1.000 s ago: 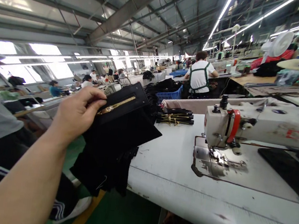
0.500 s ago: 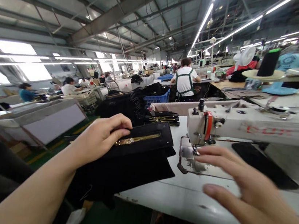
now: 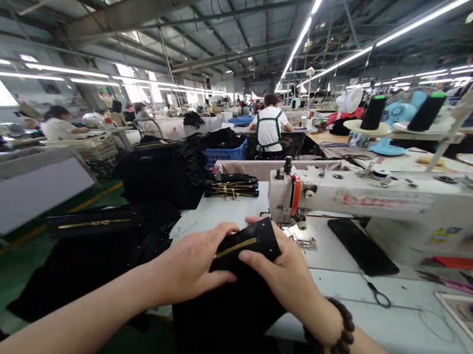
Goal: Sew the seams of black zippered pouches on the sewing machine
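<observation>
A black fabric panel with a gold zipper set in its dark top strip is held up in front of the sewing machine. My left hand grips the strip's left end, fingers behind and thumb along the front. At the right end my right hand has its thumb pressed on the front just below the zipper, with the fingers behind. The panel's lower part hangs toward the table edge. Just beyond my right hand are the needle area and metal plate of the white sewing machine.
Another zippered black panel lies on the left, beside a black heap. Several zipper strips are stacked behind my hands. A phone, small black-looped tool and pink-handled scissors lie right. A co-worker sits beyond.
My right hand has come from its open position near the needle to grip the zippered panel. My left hand and the panel have moved right, and the view has turned right.
</observation>
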Tool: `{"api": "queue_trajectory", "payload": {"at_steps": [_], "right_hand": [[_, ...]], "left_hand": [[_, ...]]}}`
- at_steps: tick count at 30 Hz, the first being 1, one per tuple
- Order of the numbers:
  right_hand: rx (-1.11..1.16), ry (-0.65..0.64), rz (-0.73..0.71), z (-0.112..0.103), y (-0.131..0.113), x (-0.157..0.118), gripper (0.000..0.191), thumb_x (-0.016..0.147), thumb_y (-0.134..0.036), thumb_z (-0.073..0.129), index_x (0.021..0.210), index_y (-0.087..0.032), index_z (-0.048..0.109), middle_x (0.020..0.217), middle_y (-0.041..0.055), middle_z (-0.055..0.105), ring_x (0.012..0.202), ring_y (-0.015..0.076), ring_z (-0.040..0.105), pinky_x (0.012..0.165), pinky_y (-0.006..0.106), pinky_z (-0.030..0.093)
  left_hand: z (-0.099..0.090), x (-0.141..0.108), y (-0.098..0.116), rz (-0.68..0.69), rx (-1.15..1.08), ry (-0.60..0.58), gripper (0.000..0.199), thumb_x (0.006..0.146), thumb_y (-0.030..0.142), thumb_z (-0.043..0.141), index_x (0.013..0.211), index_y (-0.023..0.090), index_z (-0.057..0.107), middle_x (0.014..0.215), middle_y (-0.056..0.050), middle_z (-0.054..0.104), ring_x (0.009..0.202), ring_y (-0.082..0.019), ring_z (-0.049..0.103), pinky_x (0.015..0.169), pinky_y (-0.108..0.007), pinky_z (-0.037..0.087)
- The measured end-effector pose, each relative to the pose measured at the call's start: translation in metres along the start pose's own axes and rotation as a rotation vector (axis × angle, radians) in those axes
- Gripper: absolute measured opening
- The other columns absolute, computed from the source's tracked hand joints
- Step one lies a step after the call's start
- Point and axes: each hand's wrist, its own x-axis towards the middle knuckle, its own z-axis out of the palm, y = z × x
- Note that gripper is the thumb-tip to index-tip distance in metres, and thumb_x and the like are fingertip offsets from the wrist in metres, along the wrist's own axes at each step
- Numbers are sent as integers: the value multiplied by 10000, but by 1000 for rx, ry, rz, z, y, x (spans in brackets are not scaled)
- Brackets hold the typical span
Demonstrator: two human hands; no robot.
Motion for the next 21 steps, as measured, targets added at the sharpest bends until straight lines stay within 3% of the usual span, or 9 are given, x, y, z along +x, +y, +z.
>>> {"api": "queue_trajectory", "payload": {"at_steps": [3,5,9,11,13,16,18,19,21], "right_hand": [[-75,-93,-42,2,10,-3,196,695,-337,531,835,-224,610,856,-99,573,746,-124,476,704,-26,344],[-224,-56,-150,5,22,-5,156,734,-297,483,791,-238,616,815,-109,576,713,-125,455,666,-7,303],[-750,300,-722,11,37,-6,101,711,-213,528,754,-242,614,754,-109,566,725,-73,417,659,93,264],[-874,408,-871,11,37,-10,159,656,-184,590,798,-252,615,812,-107,566,802,-56,420,725,104,286],[-892,347,-792,8,39,-17,235,671,-278,583,904,-300,605,1014,-115,537,919,-37,435,814,111,331],[-849,42,-422,1,57,-25,291,692,-453,509,934,-331,614,1267,-111,376,1102,63,440,949,224,399],[-739,22,-248,8,81,-12,310,770,-305,359,968,-367,589,1043,-58,545,942,35,510,881,254,455],[-636,150,-283,19,94,4,385,787,-259,263,942,-345,604,909,-9,581,831,22,521,802,230,471],[-524,125,-422,59,108,46,366,770,-316,291,913,-263,623,620,67,512,520,23,397,508,184,379]], "left_hand": [[5,2,-4,52,-57,-3,340,770,278,431,1110,263,432,1081,53,526,990,-61,503,882,-202,367],[5,2,-7,84,-59,1,253,785,238,404,1014,235,513,993,51,556,917,-39,502,828,-168,351],[5,3,-8,114,-36,-46,169,785,228,430,896,193,553,916,39,556,852,-35,465,788,-157,321],[5,4,-9,131,-35,-42,173,796,216,409,881,187,557,903,39,560,846,-38,463,803,-169,319],[5,6,-12,141,-47,17,215,820,237,371,890,191,569,902,37,572,859,-44,474,823,-184,328],[4,6,-16,174,-95,118,259,831,273,354,926,197,582,937,34,594,899,-49,510,865,-201,363],[3,2,-17,273,-77,150,286,834,248,323,938,183,582,978,25,603,948,-59,529,971,-252,346],[2,1,-17,320,-38,134,308,838,227,295,962,180,572,1033,21,592,995,-68,528,1044,-302,297],[-1,-1,-18,436,100,87,310,797,148,308,978,191,555,1103,39,565,1073,-97,502,1086,-407,221]]}}
